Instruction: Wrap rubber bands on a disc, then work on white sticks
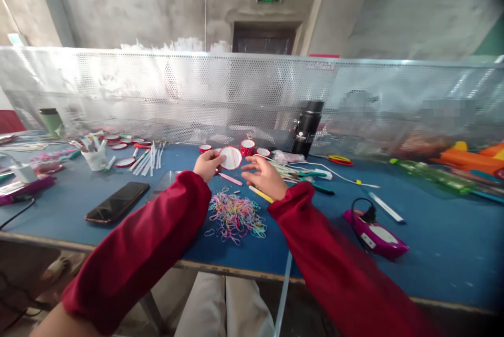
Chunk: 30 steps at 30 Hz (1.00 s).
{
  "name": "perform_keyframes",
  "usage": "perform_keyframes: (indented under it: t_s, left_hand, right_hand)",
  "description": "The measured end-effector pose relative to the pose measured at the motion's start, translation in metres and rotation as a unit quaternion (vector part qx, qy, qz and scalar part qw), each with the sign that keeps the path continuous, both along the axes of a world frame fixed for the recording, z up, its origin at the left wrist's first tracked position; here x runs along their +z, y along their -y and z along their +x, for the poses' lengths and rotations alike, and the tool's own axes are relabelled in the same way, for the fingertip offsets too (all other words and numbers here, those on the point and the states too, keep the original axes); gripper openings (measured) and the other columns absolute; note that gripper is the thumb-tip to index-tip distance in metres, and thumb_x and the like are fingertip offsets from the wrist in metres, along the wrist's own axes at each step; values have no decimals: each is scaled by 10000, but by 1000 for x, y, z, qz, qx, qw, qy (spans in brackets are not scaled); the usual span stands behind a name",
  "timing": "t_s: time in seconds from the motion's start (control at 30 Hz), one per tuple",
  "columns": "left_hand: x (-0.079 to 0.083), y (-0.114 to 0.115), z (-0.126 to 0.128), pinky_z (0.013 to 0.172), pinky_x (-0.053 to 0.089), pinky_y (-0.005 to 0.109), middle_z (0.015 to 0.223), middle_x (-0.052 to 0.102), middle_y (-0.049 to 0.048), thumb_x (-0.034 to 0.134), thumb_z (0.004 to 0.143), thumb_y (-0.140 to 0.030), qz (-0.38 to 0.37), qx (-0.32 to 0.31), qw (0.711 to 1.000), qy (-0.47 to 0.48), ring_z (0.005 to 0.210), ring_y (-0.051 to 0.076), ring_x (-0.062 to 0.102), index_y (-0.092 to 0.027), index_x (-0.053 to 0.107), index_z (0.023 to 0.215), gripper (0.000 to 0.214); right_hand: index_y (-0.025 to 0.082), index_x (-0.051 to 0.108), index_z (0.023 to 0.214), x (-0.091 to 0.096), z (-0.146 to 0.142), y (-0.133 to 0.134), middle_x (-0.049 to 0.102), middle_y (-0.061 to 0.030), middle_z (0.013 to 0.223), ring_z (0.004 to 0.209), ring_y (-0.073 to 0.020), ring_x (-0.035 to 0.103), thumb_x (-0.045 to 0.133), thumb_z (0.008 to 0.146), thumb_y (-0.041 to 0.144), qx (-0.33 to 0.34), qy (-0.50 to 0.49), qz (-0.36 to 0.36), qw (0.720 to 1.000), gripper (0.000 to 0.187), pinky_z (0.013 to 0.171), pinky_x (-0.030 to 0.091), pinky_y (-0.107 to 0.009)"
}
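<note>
My left hand is closed on a small round white disc with a red rim, held up above the blue table. A thin red line crosses the disc's face. My right hand hovers just right of the disc with its fingers spread and nothing in them. Below both hands lies a loose heap of coloured rubber bands. A pink stick and a yellow stick lie between the hands and the heap. Both sleeves are dark red.
A black phone lies left. A white cup of sticks, red-rimmed discs and white sticks sit at the back left. A black flask stands by the perforated metal screen. A magenta device with cable lies right.
</note>
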<state>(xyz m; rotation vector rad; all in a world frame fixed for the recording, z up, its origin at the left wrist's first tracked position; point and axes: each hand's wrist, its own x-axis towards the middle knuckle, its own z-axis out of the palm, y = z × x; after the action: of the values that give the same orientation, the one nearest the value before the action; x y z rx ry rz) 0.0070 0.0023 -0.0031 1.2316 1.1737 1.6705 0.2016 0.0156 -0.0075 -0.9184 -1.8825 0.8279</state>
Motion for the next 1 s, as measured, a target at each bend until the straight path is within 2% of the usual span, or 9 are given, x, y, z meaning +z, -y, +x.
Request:
perform_keyframes:
  t_s: [0.1, 0.23, 0.33, 0.47, 0.57, 0.67, 0.77, 0.87, 1.0]
  left_hand:
    - [-1, 1, 3, 413, 307, 161, 503, 513, -41, 750, 658, -283, 5, -11, 1000, 9, 429, 54, 445, -160, 534, 633, 250]
    - [-1, 2, 5, 402, 296, 153, 507, 514, -38, 769, 648, -286, -4, -26, 999, 19, 437, 53, 456, -156, 539, 651, 264]
    - [2, 1, 0, 373, 233, 141, 503, 488, -48, 751, 680, -265, -5, -22, 996, 85, 410, 36, 412, -162, 510, 677, 263]
    - [7, -2, -9, 374, 235, 112, 568, 486, -54, 684, 750, -202, -24, 2, 976, 217, 429, 13, 418, -167, 467, 727, 221]
    - [10, -3, -13, 378, 243, 103, 595, 475, -61, 654, 768, -178, -28, 19, 968, 250, 441, 6, 436, -169, 456, 748, 199]
    - [11, -1, -12, 379, 261, 113, 603, 491, -61, 665, 750, -167, -27, 26, 972, 231, 447, 16, 455, -178, 472, 779, 195]
    - [11, 1, -7, 375, 265, 120, 623, 518, -55, 686, 724, -151, -36, 11, 979, 201, 452, 23, 467, -188, 519, 837, 206]
    - [11, 3, -3, 363, 265, 117, 631, 533, -45, 680, 724, -133, -60, -24, 983, 171, 443, 25, 460, -191, 566, 911, 227]
    - [8, 3, 0, 358, 292, 111, 611, 539, -29, 629, 761, -108, -87, -50, 982, 159, 429, 32, 458, -196, 602, 974, 232]
  right_hand:
    - [253, 542, 1240, -9, -11, 1, 676, -70, 1172, 653, -138, 670, 795, 668, 298, 80, -124, -79, 986, 627, 493, 508, -257]
    - [188, 670, 864, -18, -19, 1, 714, -19, 761, 663, -147, 677, 796, 674, 369, 106, -143, -127, 976, 291, 591, 555, -266]
    - [186, 680, 771, -12, -14, 2, 682, 6, 671, 581, -124, 642, 784, 681, 461, 94, -176, -120, 973, 308, 597, 553, -271]
    - [212, 709, 907, 6, 4, 1, 665, 14, 669, 587, -123, 617, 692, 756, 574, 99, -190, -70, 974, 392, 636, 550, -288]
    - [212, 734, 906, 11, 18, -6, 660, -31, 648, 609, -167, 610, 509, 863, 646, 17, -72, -11, 997, 491, 666, 529, -345]
    - [238, 767, 806, 11, 25, -13, 720, -72, 834, 873, -246, 632, 721, 772, 481, -82, 132, 142, 978, 250, 825, 482, -389]
    - [260, 782, 773, 9, 24, -14, 735, -37, 857, 867, -231, 629, 759, 731, 294, -20, 276, 193, 941, 59, 824, 455, -354]
    - [248, 789, 755, 5, 19, -11, 738, -19, 780, 743, -189, 643, 732, 728, 233, 82, 356, 139, 921, 65, 700, 439, -291]
    - [248, 786, 750, -9, 9, -10, 743, -17, 773, 732, -176, 647, 765, 695, 274, 122, 402, 107, 901, 64, 653, 418, -261]
